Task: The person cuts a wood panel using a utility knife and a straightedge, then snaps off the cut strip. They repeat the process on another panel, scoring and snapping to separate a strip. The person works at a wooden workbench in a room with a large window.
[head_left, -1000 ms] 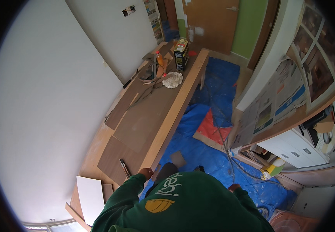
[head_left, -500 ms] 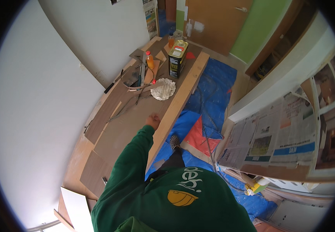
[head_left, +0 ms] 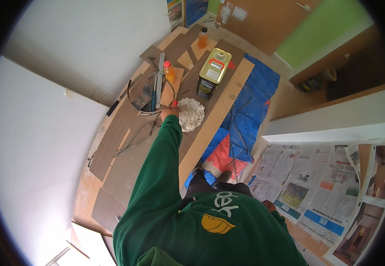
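My left hand point(head_left: 170, 112) reaches over the bench, its fingers drawn together at a small red-ended item point(head_left: 174, 103); what they grip there is hidden. Just right of it sits a round, crumpled whitish bundle point(head_left: 192, 116). Behind it lie a metal straightedge point(head_left: 160, 80), a dark-handled tool point(head_left: 153, 98) and a curved dark strip point(head_left: 130, 95). An orange bottle with a red cap point(head_left: 169, 73) stands farther back. My right hand point(head_left: 269, 205) shows only in part, low beside my body near the newspaper-covered surface, its fingers not clear.
A tall metal can point(head_left: 213, 73) and a second orange bottle point(head_left: 202, 39) stand toward the bench's far end. Blue sheeting point(head_left: 259, 93) with a cable over it covers the floor to the right. Newspapers point(head_left: 299, 177) cover a surface at right. A white wall point(head_left: 99, 40) borders the left.
My left hand has moved forward along the bench to the crumpled bundle. My right hand has come into view, and the whole view has shifted as I move.
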Available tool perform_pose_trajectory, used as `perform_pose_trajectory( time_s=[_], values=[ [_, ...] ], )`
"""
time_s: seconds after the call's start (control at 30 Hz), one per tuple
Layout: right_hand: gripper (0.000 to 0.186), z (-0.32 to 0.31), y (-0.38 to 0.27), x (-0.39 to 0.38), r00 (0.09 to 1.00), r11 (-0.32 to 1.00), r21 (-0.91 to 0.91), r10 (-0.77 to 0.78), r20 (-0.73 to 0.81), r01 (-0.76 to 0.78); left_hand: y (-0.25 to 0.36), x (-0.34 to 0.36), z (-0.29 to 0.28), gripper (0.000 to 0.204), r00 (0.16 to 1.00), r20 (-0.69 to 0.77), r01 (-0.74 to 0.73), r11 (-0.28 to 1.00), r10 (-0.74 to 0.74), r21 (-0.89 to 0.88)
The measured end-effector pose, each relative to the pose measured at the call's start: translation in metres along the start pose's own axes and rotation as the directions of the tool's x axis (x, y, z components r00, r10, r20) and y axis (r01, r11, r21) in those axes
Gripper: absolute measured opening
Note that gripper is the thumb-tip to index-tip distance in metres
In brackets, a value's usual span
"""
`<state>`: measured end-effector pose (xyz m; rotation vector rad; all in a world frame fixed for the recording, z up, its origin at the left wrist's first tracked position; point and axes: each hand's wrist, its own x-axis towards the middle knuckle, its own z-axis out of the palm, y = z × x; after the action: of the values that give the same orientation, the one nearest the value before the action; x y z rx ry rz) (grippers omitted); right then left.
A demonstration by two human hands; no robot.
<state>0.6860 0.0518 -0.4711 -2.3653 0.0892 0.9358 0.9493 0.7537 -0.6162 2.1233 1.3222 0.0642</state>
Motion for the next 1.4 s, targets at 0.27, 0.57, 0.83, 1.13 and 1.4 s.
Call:
perform_pose_trajectory(
  time_s=[0.27,0.57,0.83,1.13,1.4],
  values=[
    [0.028,-0.075,-0.054,0.124,0.985,0.989,-0.119,0.106,0.139,-0.089,0.021,-0.019,-0.026,0.023,0.974,0.133,0.226,0.766,-0.183,-0.601],
    [0.021,-0.132,-0.027,0.418,0.835,0.806,-0.466,-0.061,0.546,0.364,0.135,-0.14,-0.155,0.021,0.823,0.399,0.396,0.097,0.404,-0.913],
    [0.017,-0.196,-0.087,0.541,0.69,0.058,-0.693,-0.176,0.702,0.719,0.24,-0.137,-0.153,0.02,0.935,0.091,-0.168,0.656,0.342,-0.736],
    [0.023,-0.201,-0.088,0.542,0.646,0.097,-0.642,-0.219,0.732,0.761,0.341,-0.087,-0.096,0.032,0.836,-0.189,-0.545,0.82,0.515,-0.174],
    [0.016,-0.216,-0.052,0.535,0.834,0.715,-0.604,0.055,0.549,0.351,0.346,-0.083,-0.079,0.023,0.9,-0.168,-0.436,0.846,0.403,-0.306]
  ],
)
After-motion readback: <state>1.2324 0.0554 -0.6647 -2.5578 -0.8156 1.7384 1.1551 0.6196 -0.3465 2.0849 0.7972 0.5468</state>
